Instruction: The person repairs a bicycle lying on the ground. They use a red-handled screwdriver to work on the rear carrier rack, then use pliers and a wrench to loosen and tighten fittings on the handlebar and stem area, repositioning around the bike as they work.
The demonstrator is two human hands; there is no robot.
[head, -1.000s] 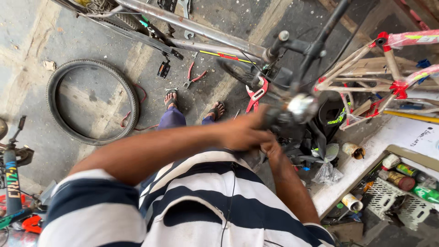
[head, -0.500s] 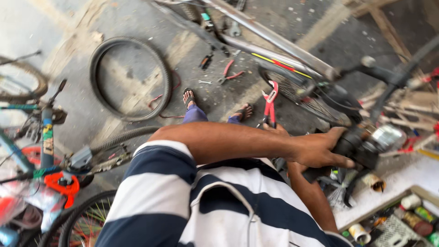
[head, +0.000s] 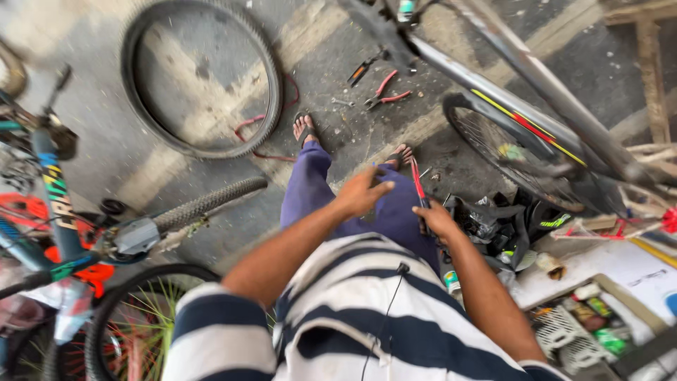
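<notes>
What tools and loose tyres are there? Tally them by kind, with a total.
Loose tyre on the floor: 1
Red-handled pliers on the floor: 1
Dark-handled tool beside them: 1
Red-handled tool in the right hand: 1
Total: 4

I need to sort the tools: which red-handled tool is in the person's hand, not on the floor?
The red-handled tool gripped by the right hand, near the knee. The red-handled pliers lie untouched on the floor beyond the feet.

Left hand (head: pixel 363 192) loosely spread, right hand (head: pixel 436 220) curled, forearms extended.
</notes>
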